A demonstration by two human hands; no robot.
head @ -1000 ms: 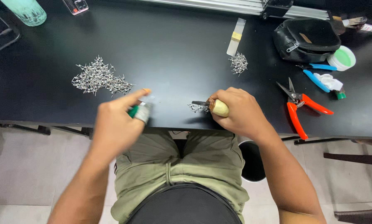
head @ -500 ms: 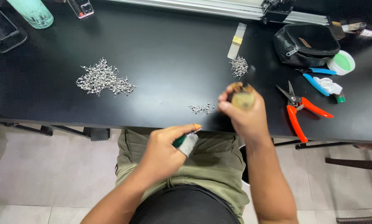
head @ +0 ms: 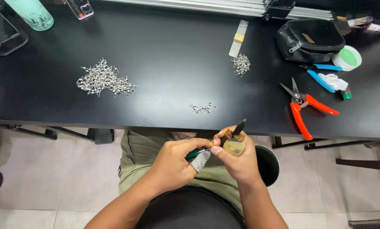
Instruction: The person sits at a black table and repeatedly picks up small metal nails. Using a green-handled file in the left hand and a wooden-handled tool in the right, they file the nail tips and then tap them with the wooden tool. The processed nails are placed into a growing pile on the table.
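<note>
- While both hands work below the near edge of the black table (head: 164,46), over the lap, I see the left hand (head: 173,163) closed around a green-handled tool (head: 195,153), a grey cut-proof sleeve on one finger.
- Right hand (head: 236,154) grips a yellowish-handled tool (head: 234,142) and pinches something tiny at the green tool's metal tip; too small to tell what.
- Progress, my read: big pile of small metal pins (head: 101,80) at the table's left looks untouched stock; small pile (head: 240,64) toward the far right; a few loose pins (head: 203,107) near the front edge, just above the hands. Which pile is finished, can't tell.
- Pins: shiny, thin, spiky heaps. Table: matte, smooth.
- Orange-handled snips (head: 305,106) on the table's right, jaws apart; blue-handled tool (head: 321,74) beyond them, black zip pouch (head: 310,40) behind.
- Round metal bin (head: 268,165) under the table, beside the right hand.
</note>
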